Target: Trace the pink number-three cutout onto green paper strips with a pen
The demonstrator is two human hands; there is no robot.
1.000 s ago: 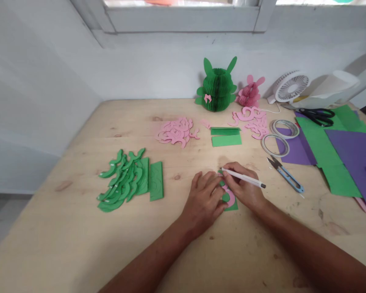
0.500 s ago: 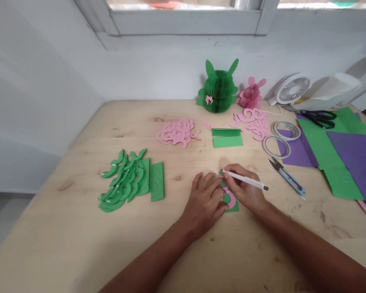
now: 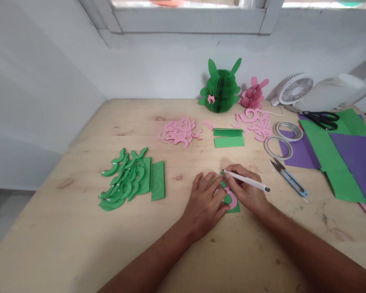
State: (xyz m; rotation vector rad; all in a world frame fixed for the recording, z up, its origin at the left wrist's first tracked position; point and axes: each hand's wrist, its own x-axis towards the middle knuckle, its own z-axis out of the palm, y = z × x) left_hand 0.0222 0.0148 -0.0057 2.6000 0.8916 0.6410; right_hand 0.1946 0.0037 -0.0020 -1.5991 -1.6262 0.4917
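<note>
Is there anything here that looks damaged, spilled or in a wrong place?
Nothing stands out. The left hand presses a pink template on green paper; the right hand holds a pen.

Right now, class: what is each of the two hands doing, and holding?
Left hand: open, fingers pressed flat on the pink template over the green paper.
Right hand: closed on the white pen, tip at the paper.

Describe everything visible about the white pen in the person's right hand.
The pen is a slim white stick with a dark cap end pointing right. It looks like plastic. It lies slanted, nearly flat, gripped by the right hand, its tip down at the upper edge of the green paper, where a pink cutout lies under the left hand.
</note>
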